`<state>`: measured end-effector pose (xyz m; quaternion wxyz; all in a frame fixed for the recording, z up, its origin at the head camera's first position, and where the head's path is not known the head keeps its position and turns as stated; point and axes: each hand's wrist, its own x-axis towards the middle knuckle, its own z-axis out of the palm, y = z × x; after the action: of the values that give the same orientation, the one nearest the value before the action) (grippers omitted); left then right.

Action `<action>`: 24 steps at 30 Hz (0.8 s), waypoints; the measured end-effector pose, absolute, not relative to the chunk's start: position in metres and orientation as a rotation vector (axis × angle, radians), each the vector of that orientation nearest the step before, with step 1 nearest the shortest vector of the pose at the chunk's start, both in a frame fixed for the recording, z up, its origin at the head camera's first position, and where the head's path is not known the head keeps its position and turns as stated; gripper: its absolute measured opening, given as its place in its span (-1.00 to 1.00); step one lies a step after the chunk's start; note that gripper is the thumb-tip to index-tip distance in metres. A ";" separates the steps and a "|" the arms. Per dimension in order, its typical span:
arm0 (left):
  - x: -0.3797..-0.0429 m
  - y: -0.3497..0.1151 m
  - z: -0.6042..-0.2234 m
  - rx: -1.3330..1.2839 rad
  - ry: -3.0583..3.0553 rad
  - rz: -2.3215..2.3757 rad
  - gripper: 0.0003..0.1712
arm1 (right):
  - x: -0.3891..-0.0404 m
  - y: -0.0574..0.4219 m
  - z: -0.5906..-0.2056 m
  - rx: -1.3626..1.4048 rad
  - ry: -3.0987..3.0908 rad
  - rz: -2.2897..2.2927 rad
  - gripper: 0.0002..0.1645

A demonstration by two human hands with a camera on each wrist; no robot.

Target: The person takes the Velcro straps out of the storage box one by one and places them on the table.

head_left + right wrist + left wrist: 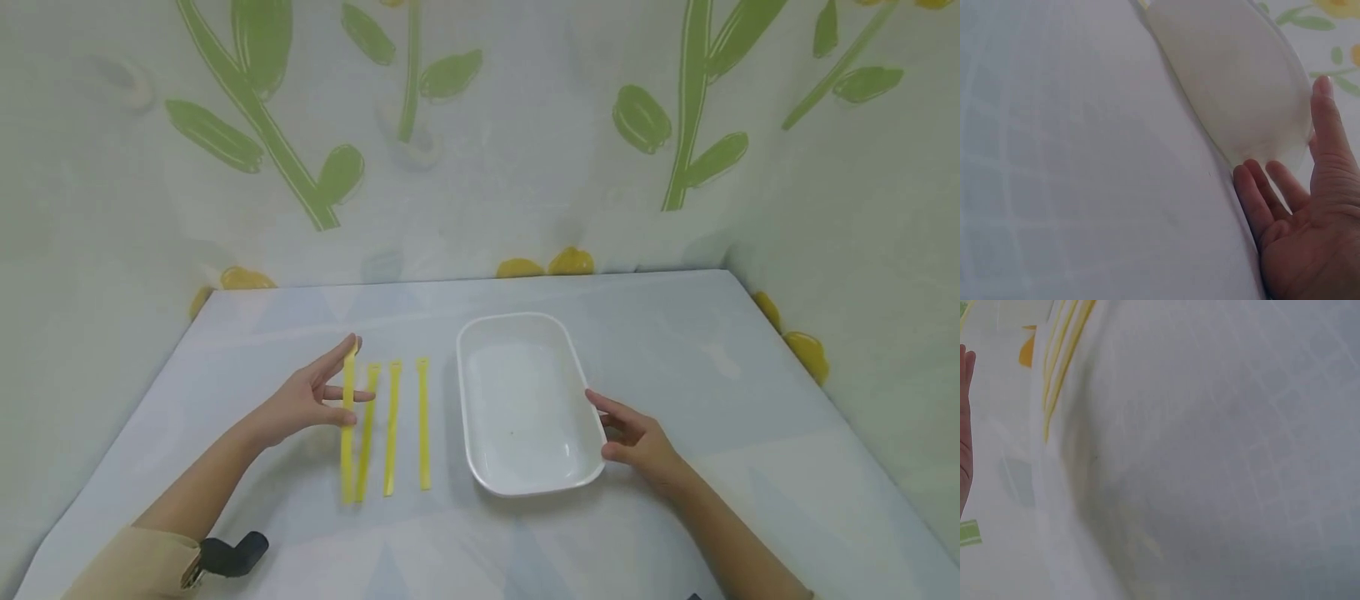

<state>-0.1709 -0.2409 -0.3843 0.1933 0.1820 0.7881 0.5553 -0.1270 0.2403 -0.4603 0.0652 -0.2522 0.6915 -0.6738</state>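
My left hand point(303, 400) holds a long, narrow yellow strip point(347, 458) upright, its fingertips at the top end and the thumb against the middle. To the right of it, several similar yellow strips point(423, 425) lie roughly parallel on the table, each with a slightly wider tab at its far end. Only the edge of the left hand point(965, 431) enters the left wrist view. A white rectangular basin with rounded corners point(517, 400) stands right of the strips, holding nothing. My right hand point(641, 442) grips its right side, thumb at the rim and fingertips point(1250, 181) low against the outer wall.
Pale cloth with a faint pattern covers the table point(300, 542). Behind it and along both sides hang white curtains point(525, 167) printed with green leaves and yellow flowers. A black fitting point(236, 554) sits by the left sleeve.
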 end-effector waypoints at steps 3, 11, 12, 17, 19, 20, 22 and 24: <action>-0.171 -0.249 -0.390 0.483 2.210 1.535 0.22 | -0.127 0.241 -0.461 -0.762 2.068 -2.034 -0.24; -0.177 -0.265 -0.405 0.411 2.290 1.443 0.23 | -0.127 0.242 -0.461 -0.744 2.051 -2.030 -0.23; -0.178 -0.266 -0.407 0.411 2.317 1.417 0.24 | -0.128 0.242 -0.461 -0.747 2.051 -2.029 -0.23; -0.181 -0.272 -0.414 0.399 2.512 1.208 0.28 | -0.128 0.242 -0.461 -0.784 2.044 -2.038 -0.23; -0.181 -0.273 -0.417 0.358 2.574 1.127 0.31 | -0.128 0.242 -0.461 -0.797 2.044 -2.041 -0.23; -0.181 -0.273 -0.417 0.337 2.604 1.087 0.32 | -0.128 0.241 -0.461 -0.801 2.046 -2.042 -0.23; -0.180 -0.274 -0.419 0.298 2.663 1.012 0.32 | -0.128 0.242 -0.461 -0.809 2.054 -2.039 -0.23; -0.179 -0.273 -0.420 0.258 2.713 0.946 0.31 | -0.128 0.242 -0.461 -0.808 2.057 -2.036 -0.23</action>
<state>-0.1792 -0.2735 -0.4199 0.1282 0.0887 0.9326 0.3254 -0.1278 0.2416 -0.4605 0.0683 -0.2684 0.6829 -0.6760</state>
